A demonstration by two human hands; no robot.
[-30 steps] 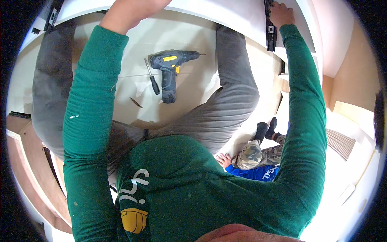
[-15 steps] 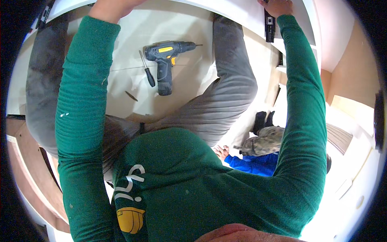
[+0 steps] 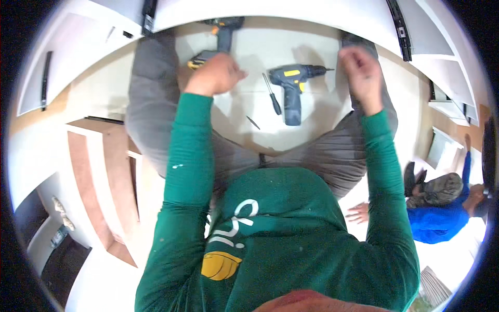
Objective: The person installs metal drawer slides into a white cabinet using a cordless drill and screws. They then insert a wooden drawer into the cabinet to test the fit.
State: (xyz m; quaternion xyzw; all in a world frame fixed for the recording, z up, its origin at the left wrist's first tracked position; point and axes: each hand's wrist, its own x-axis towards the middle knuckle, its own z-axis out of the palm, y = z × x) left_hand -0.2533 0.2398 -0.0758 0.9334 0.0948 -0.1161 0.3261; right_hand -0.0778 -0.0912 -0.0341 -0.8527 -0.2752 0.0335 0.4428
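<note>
My left hand is raised beside a second power drill, overlapping its battery base in the head view. Its fingers are partly bent and blurred, and whether they touch that drill is unclear. Over my right thigh hangs my right hand, fingers curled in; anything inside them is hidden. Between my legs a grey and yellow cordless drill lies on its side, its bit pointing right. Next to its grip is a screwdriver with a black handle. A thin dark pointed piece lies nearer to me.
A white panel edge curves across in front, with black slide rails on the white boards. Wooden box frames stand at left. At right, a person in a blue top is down low, one hand on the floor.
Both my hands have come back from the white panels to above the floor between my legs. My view has shifted left, bringing the second drill and more slide rails into sight.
</note>
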